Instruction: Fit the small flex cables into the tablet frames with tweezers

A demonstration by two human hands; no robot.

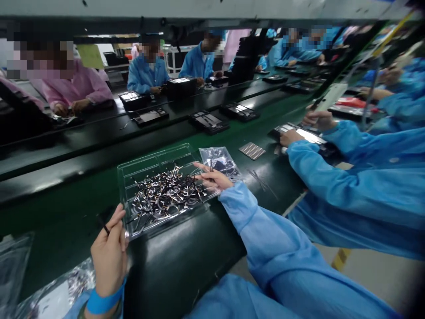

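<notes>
Small black flex cables (166,195) lie heaped in the clear plastic tray (133,170) on the green conveyor belt (66,212), between both hands; left hand (109,252) pinches one thin black piece at the tray's near-left corner, right hand (212,179) reaches in from the right, fingertips closing on a strand beside the clear parts bag (221,160).

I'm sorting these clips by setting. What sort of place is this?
Most likely an electronics assembly line: a long green conveyor belt, a clear tray of small cable parts, and gowned workers seated along both sides.
</notes>
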